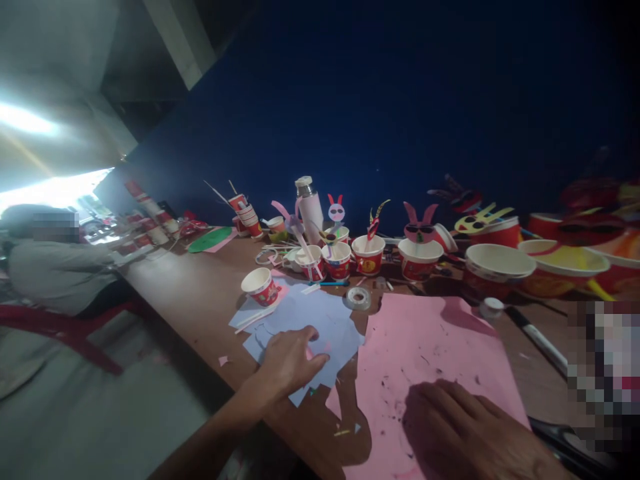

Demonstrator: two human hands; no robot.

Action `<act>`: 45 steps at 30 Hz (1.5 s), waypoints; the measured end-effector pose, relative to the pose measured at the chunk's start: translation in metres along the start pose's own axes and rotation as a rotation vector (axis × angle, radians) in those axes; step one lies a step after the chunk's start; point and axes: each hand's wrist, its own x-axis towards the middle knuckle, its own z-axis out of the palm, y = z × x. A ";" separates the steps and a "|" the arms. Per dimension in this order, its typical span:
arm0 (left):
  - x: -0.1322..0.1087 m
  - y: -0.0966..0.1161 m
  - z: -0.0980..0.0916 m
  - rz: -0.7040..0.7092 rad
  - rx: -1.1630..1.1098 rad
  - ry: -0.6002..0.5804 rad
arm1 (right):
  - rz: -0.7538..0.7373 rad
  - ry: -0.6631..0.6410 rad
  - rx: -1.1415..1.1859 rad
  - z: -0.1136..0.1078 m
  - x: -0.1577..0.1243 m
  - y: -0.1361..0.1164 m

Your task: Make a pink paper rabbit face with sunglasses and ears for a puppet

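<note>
My left hand (293,360) hovers at the blue paper (320,320), thumb and forefinger apart and curved. A small pink patch shows between them; I cannot make out whether it is a scrap or part of the paper below. My right hand (465,427) rests palm down on a large pink sheet (430,333), fingers bent slightly and close together, tips in shadow. Dark specks and marks dot this sheet. Black-handled scissors (565,440) lie beside my right wrist. A red and white paper cup (261,287) stands at the blue paper's far edge.
Decorated paper cups (369,257) with paper bunny faces line the back of the table. Behind them stands a pink flask (311,213). A tape roll (359,299) and a marker (537,340) lie near the pink sheet. A person (55,267) sits at left on a red chair (65,333).
</note>
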 end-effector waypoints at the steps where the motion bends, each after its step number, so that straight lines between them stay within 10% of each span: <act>1: 0.002 0.001 0.002 -0.004 0.030 0.003 | 0.009 -0.007 0.000 0.001 -0.001 0.000; 13: 0.011 -0.002 0.011 0.010 0.106 0.057 | 0.093 -0.110 0.030 -0.003 -0.005 -0.007; 22: 0.016 -0.045 -0.027 -0.202 -0.024 0.324 | 0.117 -0.168 0.031 0.007 -0.011 -0.005; 32: -0.016 0.000 0.008 0.014 0.129 -0.048 | -0.024 -0.146 -0.066 0.029 -0.030 0.005; 45: 0.003 -0.038 -0.016 -0.084 -0.073 0.211 | 0.073 -0.138 0.029 -0.001 -0.008 -0.002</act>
